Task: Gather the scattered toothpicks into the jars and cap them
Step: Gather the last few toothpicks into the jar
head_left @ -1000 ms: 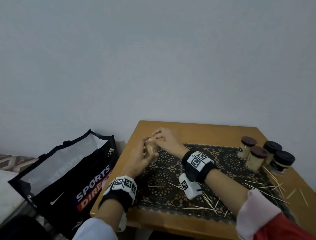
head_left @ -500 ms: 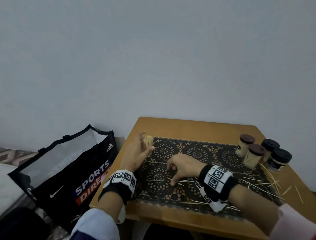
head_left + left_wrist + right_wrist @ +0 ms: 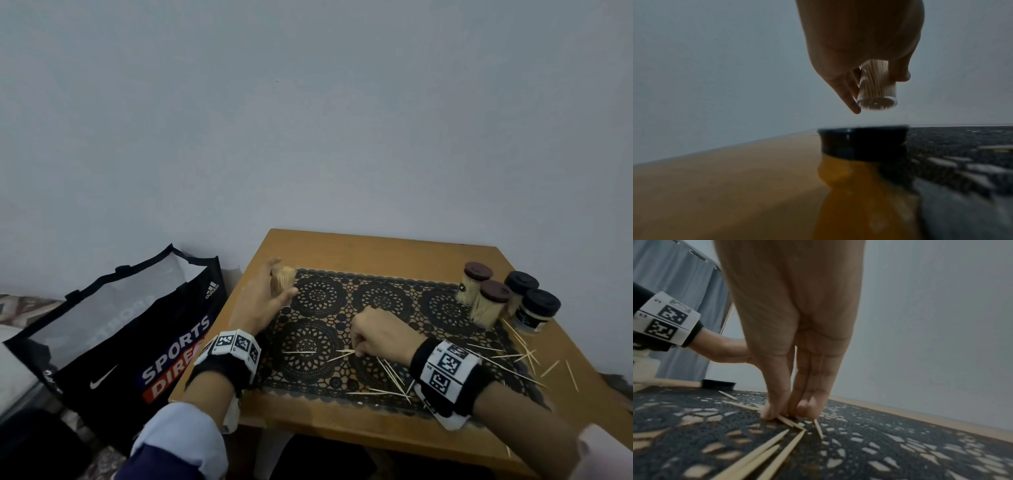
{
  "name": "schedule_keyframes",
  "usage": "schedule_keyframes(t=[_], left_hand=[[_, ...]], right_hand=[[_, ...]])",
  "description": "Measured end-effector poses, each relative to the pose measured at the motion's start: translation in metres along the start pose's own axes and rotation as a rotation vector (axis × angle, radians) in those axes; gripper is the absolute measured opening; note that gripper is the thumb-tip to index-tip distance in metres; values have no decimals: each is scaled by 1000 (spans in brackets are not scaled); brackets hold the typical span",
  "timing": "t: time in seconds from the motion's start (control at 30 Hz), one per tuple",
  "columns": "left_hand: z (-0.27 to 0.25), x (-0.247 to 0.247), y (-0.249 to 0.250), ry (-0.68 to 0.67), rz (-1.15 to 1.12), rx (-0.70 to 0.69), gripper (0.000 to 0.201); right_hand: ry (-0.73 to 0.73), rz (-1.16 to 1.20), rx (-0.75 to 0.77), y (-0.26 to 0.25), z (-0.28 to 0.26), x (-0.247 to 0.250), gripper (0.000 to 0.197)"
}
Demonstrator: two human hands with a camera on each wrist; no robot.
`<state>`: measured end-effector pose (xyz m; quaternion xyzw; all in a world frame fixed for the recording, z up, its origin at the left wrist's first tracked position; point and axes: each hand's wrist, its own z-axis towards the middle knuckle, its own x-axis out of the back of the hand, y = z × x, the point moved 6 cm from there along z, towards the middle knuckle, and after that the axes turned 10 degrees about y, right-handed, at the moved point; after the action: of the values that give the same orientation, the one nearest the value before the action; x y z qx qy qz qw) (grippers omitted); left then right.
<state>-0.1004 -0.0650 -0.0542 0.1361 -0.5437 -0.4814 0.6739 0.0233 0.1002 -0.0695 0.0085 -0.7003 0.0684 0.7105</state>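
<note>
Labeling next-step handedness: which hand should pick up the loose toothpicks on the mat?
Right. The right hand already has fingertips on the toothpicks on the mat, while the left hand is busy holding the open jar.

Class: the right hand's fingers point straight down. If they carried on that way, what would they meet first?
The right hand already has its fingertips on loose toothpicks; directly under these lies the black lace mat, then presumably the table.
</note>
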Motion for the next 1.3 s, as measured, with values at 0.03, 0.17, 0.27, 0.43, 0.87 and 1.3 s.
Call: schedule_keyframes(t=[0.03, 0.17, 0.27, 0.43, 0.87, 1.3], left_hand=[[0, 0, -1, 0, 2, 3, 71], [0, 1, -2, 7, 8, 12, 71], [-1, -1, 1, -12, 22, -11, 70], [-2, -8, 9, -109, 130, -125, 69], [-1, -27, 0, -224, 3, -188, 60], [8, -5, -12, 58, 54, -154, 84]], right_hand=[[-6, -4, 3, -1, -1, 1, 7], [-84, -41, 24, -1, -2, -6, 15], [-78, -85, 41, 0, -2, -4, 10], [241, 253, -145, 18, 18, 38, 11], [247, -180, 126, -61, 72, 77, 18], [89, 171, 129, -62, 58, 13, 24]])
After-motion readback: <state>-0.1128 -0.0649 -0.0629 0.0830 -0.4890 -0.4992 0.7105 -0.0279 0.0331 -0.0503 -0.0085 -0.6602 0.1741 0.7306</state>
